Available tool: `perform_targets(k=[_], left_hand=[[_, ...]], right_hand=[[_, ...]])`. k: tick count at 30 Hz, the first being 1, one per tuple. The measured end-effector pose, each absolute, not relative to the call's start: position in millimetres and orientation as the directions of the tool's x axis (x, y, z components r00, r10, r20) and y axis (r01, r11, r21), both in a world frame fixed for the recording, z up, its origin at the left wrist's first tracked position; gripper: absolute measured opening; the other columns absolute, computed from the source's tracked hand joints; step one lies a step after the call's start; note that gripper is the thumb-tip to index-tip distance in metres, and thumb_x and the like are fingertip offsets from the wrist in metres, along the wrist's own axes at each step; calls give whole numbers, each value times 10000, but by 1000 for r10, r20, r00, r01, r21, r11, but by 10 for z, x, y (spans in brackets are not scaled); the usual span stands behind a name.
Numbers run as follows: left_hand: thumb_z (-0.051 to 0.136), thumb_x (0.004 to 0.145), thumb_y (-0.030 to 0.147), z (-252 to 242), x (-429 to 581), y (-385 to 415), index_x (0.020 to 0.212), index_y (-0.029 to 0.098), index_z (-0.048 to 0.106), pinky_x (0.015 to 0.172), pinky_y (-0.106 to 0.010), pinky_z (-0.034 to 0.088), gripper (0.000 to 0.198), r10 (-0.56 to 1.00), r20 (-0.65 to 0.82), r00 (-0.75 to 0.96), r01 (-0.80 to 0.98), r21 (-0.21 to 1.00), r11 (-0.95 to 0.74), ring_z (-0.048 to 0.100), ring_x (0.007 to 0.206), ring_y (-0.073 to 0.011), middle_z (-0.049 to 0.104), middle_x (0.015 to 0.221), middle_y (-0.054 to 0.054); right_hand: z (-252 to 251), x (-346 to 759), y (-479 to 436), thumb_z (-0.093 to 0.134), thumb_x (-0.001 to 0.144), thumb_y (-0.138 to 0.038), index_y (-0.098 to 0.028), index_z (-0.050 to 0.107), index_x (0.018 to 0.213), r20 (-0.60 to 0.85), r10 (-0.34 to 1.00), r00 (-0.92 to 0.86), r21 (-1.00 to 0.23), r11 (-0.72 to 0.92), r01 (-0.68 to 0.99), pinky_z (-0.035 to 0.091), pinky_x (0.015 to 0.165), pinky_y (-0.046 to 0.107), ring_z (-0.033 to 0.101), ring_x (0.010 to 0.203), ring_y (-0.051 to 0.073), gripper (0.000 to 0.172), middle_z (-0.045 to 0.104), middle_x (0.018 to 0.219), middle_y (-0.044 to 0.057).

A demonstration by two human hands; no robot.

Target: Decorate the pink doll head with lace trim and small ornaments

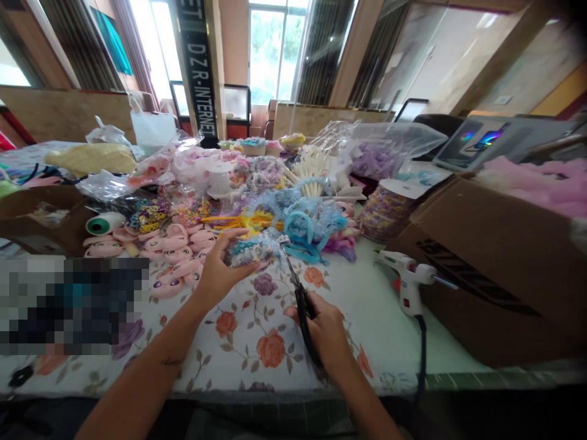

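My left hand [222, 266] curls its thumb and fingers round a fluffy blue-grey bundle of yarn or trim [253, 249], just above the flowered cloth [247, 366]. In my right hand [328, 330] is a pair of black-handled scissors [300, 299], blades pointing up and away. The tips come close to the right end of the bundle; whether they touch it I cannot tell. Behind the bundle lie light-blue fluffy trim [298, 214] and yellow-orange strips [252, 223]. Several pale pink doll-like heads with painted eyes [172, 252] lie left of my left hand.
To the right a white glue gun [408, 281] with a dark cord stands beside a large cardboard box [495, 275]. A spool of multicoloured yarn [387, 208] is behind it. On the left are a green-centred white cone [104, 224] and an open carton [46, 214]. Bagged trims crowd the back.
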State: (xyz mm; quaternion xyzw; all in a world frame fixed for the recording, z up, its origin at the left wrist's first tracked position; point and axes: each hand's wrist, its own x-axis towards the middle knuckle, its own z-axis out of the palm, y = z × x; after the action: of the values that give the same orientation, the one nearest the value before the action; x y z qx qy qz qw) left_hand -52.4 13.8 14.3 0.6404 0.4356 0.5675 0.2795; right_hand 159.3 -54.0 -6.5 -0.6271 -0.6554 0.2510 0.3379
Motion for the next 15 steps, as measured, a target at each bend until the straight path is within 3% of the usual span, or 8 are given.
perform_targets(k=[6, 15], left_hand=[[788, 643, 328, 157, -518, 128, 1157, 239, 567, 902, -346, 451, 567, 886, 462, -42, 227, 868, -442, 572, 1055, -241, 594, 1186, -66], [789, 648, 338, 164, -516, 113, 1177, 236, 567, 947, -358, 428, 582, 869, 494, -17, 278, 838, -470, 543, 1106, -247, 587, 1214, -77]], right_hand=[[-29, 1671, -591, 566, 743, -461, -222, 413, 698, 78, 997, -4, -656, 55, 753, 344, 565, 258, 487, 606, 171, 287, 542, 650, -8], [16, 1603, -566, 571, 741, -490, -218, 439, 698, 86, 996, -17, -662, 69, 747, 350, 560, 252, 509, 599, 172, 305, 559, 638, -7]])
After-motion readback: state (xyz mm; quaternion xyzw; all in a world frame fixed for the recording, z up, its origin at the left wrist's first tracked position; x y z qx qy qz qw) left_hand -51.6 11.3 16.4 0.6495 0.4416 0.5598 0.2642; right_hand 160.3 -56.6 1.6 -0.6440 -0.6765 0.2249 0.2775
